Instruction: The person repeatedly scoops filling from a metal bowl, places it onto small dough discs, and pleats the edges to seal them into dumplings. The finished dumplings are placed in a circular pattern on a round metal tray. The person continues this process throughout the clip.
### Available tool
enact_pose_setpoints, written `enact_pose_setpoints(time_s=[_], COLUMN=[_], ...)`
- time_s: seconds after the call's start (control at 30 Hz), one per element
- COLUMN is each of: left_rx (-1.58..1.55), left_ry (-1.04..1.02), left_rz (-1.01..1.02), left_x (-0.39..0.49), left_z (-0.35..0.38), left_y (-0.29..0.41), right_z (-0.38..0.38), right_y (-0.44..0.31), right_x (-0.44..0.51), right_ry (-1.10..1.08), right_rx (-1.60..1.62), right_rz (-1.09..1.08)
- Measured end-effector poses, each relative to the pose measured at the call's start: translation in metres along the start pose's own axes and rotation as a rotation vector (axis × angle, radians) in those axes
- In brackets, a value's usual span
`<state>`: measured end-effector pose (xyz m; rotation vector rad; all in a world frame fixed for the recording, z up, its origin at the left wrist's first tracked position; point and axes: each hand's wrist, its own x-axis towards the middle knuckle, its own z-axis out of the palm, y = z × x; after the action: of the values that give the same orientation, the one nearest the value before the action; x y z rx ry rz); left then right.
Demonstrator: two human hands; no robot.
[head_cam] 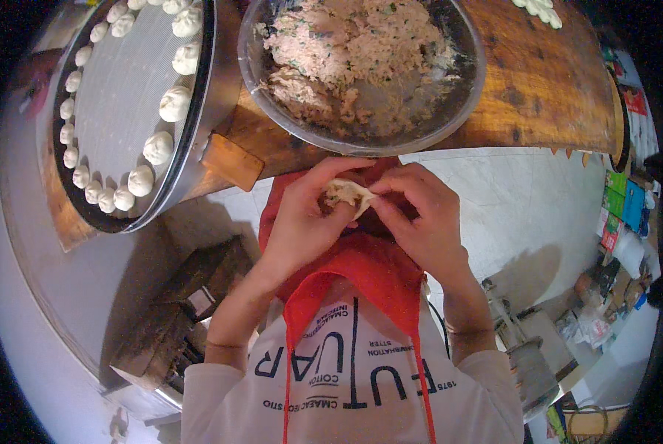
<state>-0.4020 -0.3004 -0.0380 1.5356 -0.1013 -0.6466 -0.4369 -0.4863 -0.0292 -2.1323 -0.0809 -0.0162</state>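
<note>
A round dough wrapper [359, 194] with meat filling [339, 194] in its middle rests in my left hand [312, 216], the thumb lying over the filling. My right hand [423, 213] pinches the wrapper's right edge between thumb and fingertips. Both hands are close together in front of the red apron [337, 263]. Just beyond them, a large metal bowl [364, 149] holds pink minced filling [353, 50] flecked with green. Part of the wrapper is hidden by my fingers.
At the left, a round steamer tray [123, 94] carries small pleated buns [175, 104] around its rim. A wooden block [233, 162] juts out beside it. More white dough pieces [537, 10] lie on the wooden table [542, 83] at the far right. Boxes and bags [625, 200] stand along the right side.
</note>
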Motion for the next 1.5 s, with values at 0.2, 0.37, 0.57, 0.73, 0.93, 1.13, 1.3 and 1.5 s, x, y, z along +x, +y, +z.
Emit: enact_pose_setpoints(time_s=[0.2, 0.37, 0.57, 0.73, 0.93, 1.13, 1.3, 1.5], left_rx=[-0.212, -0.397, -0.099, 0.074, 0.341, -0.405, -0.47, -0.161], left_ry=[0.078, 0.02, 0.045, -0.039, -0.044, 0.053, -0.033, -0.101], left_rz=[-0.11, -0.212, -0.116, -0.023, 0.082, -0.33, -0.306, -0.279], left_x=[-0.003, -0.004, -0.002, 0.004, 0.0, -0.024, -0.027, -0.017], left_z=[0.002, 0.001, 0.001, -0.003, -0.008, 0.001, 0.004, -0.002], left_y=[-0.008, -0.015, -0.006, 0.007, 0.003, -0.015, -0.022, -0.009], right_z=[0.001, -0.002, -0.006, -0.008, -0.003, 0.001, 0.003, 0.003], right_y=[0.006, 0.004, 0.004, 0.001, 0.0, 0.007, 0.002, -0.002], right_x=[0.0, -0.003, 0.006, 0.01, 0.004, 0.001, 0.0, 0.001], right_ry=[-0.062, -0.06, -0.059, -0.114, -0.103, -0.135, -0.094, -0.085], right_rx=[-0.056, 0.04, -0.065, -0.146, -0.138, 0.007, -0.048, -0.092], right_rz=[0.036, 0.095, -0.056, -0.095, -0.042, 0.039, -0.031, -0.071])
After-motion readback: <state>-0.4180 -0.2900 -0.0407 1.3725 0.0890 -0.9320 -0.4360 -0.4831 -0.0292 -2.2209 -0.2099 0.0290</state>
